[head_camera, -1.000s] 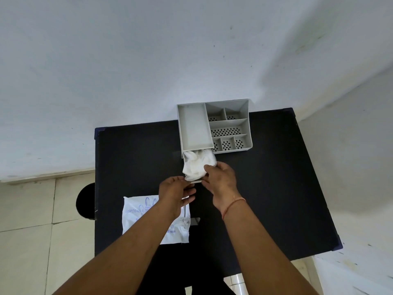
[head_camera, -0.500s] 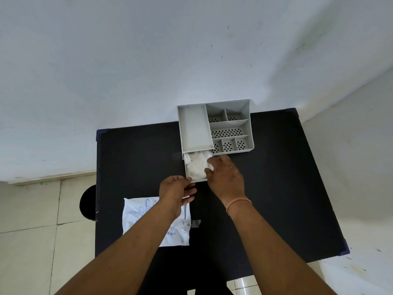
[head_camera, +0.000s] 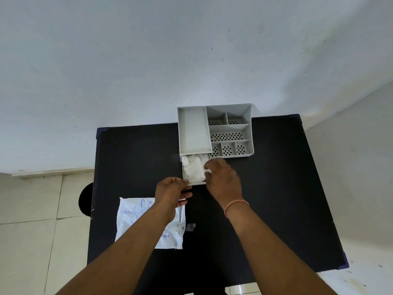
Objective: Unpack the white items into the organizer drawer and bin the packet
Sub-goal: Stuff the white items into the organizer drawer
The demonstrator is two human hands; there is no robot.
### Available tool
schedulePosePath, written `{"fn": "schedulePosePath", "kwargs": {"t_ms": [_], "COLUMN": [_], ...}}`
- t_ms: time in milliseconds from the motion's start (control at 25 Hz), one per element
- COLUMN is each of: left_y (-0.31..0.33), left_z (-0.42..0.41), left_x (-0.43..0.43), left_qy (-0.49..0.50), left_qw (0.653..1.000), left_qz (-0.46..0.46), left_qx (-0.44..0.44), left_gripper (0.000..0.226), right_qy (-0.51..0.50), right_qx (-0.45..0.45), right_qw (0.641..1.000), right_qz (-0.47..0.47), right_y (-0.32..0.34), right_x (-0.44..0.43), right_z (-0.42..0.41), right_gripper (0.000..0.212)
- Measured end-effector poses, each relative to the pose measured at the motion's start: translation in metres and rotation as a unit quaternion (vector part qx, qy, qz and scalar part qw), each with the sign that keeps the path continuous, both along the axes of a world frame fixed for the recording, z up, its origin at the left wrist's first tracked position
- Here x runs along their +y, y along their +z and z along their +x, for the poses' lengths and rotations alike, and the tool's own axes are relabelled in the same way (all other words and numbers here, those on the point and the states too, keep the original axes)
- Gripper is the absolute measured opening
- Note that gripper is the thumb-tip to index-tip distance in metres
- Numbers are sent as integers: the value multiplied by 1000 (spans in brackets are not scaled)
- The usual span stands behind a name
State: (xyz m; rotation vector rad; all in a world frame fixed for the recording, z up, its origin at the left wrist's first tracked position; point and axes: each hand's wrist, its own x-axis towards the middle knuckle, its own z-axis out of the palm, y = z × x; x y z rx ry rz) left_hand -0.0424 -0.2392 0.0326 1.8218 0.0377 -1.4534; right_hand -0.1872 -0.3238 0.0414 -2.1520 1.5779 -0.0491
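Note:
A grey organizer (head_camera: 229,130) stands at the far edge of the black table (head_camera: 276,188). Its small drawer (head_camera: 194,183) is pulled out toward me and holds crumpled white items (head_camera: 193,170). My left hand (head_camera: 172,192) pinches the drawer's front left corner. My right hand (head_camera: 222,177) rests over the drawer's right side, fingers pressing on the white items. The flat white packet (head_camera: 136,222) with blue print lies on the table near my left forearm, which covers part of it.
A round black bin (head_camera: 85,201) sits on the tiled floor just left of the table. White walls rise behind the table and on the right. The organizer's top compartments have perforated floors.
The white bundle went from above the drawer down into it, pushed in by my right hand. My left hand stays at the drawer front.

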Motion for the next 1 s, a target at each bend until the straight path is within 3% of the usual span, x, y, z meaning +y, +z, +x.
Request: {"fn": "schedulePosePath", "kwargs": {"t_ms": [240,360,440,560,720,840,1000], "left_y": [0,4,6,8,1,-2,4], "left_z": [-2,1,4,7,7,12,23], "left_x": [1,2,2,-1,-14,-27,-49], "left_qy": [6,-75,-177,-288,-340,-382,-405], "left_qw": [1000,993,961,887,856,813,755], "left_qz": [-2,-16,-20,-22,-30,-11,-10], "left_qx": [-1,-91,-212,-359,-387,-439,-516], "left_gripper": [8,22,37,52,78,98,101], "right_qy": [59,44,57,109,136,124,95], "right_qx": [24,-37,-73,-35,9,6,-24], "right_qw": [996,992,991,988,990,992,991], "right_qz": [66,111,99,102,36,-18,-91], "right_y": [-11,5,12,8,-9,-12,-8], "right_x": [-14,-16,-13,-5,-8,-21,-37], "right_z": [1,-7,-15,-18,-17,-18,-15], "right_gripper": [27,36,45,60,58,52,40]}}
